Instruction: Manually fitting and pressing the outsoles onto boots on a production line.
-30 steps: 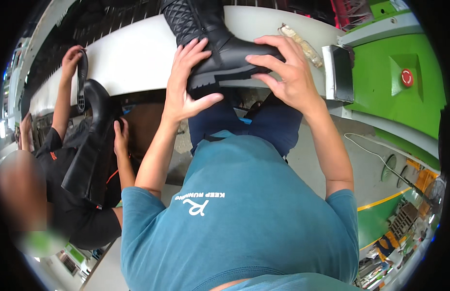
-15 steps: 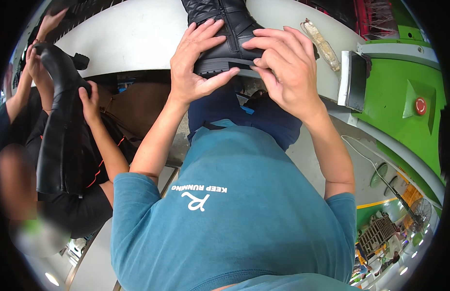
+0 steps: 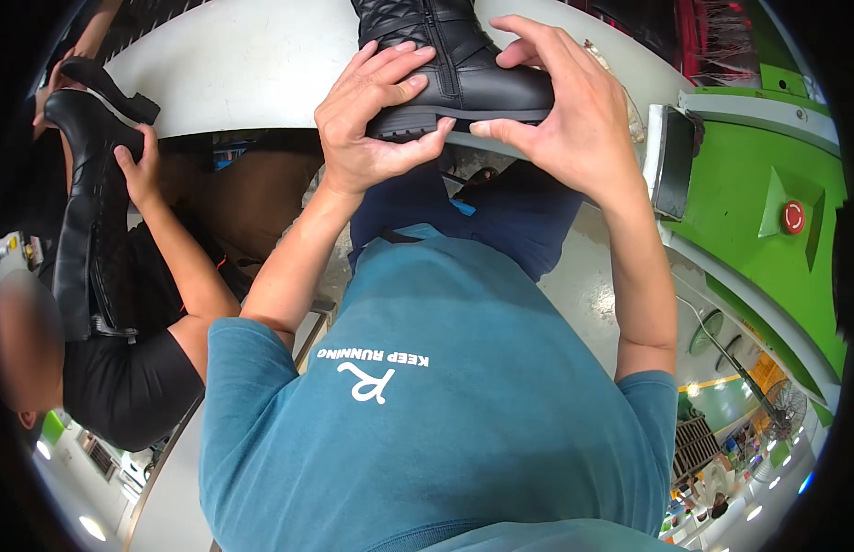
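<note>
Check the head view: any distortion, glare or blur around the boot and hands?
Head view: strong fisheye bend, the white table edge curves and a black rim closes the corners; black boot and both hands sharp; soft glare on the floor; co-worker's face at left blurred.

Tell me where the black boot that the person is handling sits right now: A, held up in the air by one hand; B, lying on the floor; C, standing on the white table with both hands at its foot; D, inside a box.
C: the black boot stands on the white table, with the left hand and the right hand gripping its foot and sole.
</note>
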`<state>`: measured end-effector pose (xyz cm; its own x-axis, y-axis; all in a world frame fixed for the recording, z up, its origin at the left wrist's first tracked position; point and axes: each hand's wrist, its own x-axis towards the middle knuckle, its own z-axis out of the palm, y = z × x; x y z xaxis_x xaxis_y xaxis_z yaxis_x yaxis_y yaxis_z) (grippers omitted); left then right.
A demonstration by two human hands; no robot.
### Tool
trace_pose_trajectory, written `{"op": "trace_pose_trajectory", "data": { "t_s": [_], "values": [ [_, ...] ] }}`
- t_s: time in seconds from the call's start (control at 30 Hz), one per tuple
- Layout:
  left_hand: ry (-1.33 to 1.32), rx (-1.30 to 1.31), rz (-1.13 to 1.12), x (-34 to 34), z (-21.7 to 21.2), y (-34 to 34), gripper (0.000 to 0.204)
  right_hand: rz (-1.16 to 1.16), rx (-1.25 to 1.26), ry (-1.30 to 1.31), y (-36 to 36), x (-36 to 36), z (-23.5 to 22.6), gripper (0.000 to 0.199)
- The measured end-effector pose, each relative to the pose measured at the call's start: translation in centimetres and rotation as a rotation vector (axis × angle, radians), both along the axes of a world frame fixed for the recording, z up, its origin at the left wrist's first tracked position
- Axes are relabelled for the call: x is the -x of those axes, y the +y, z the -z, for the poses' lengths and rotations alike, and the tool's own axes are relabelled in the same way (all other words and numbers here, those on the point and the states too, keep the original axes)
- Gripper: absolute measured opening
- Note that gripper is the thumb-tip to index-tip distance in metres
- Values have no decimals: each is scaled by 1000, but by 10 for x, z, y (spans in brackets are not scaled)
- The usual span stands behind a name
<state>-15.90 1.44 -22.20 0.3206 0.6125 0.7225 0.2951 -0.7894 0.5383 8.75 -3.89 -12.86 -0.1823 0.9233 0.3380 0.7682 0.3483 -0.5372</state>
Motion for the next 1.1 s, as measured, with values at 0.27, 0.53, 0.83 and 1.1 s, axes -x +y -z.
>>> {"op": "trace_pose_trajectory", "data": {
  "t_s": [0.27, 0.53, 0.83, 1.1],
  "values": [
    [-36, 91, 3, 1, -9, 2, 55, 76, 16, -274, 6, -10, 29, 98],
    [-360, 640, 94, -9, -41, -67, 121, 236, 436, 910, -21, 37, 49, 84],
    [110, 521, -10, 20, -69, -46, 79, 32, 707, 564, -72, 25, 10, 49],
    [291, 340, 208, 4, -80, -42, 69, -33, -254, 75, -56, -36, -24, 95]
  ]
}}
